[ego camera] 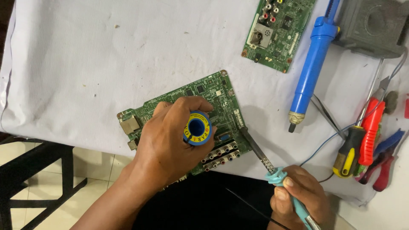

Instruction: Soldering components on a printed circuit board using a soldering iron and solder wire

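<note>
My left hand (168, 136) grips a small blue and yellow spool of solder wire (197, 128), held over a green circuit board (204, 91) that lies on the white cloth at the table's near edge. My right hand (298, 196) holds a soldering iron (260, 153) by its light blue handle. The iron's dark tip touches the board's right edge, beside a white connector and a row of round jacks (221, 155).
A second green circuit board (279, 30) lies at the top. To the right are a blue desoldering pump (313, 64), a grey stand (372, 25), red-handled pliers (370, 132), a yellow-and-black screwdriver (347, 155) and thin wires. The white cloth (85, 64) covers the table; tiled floor lies below left.
</note>
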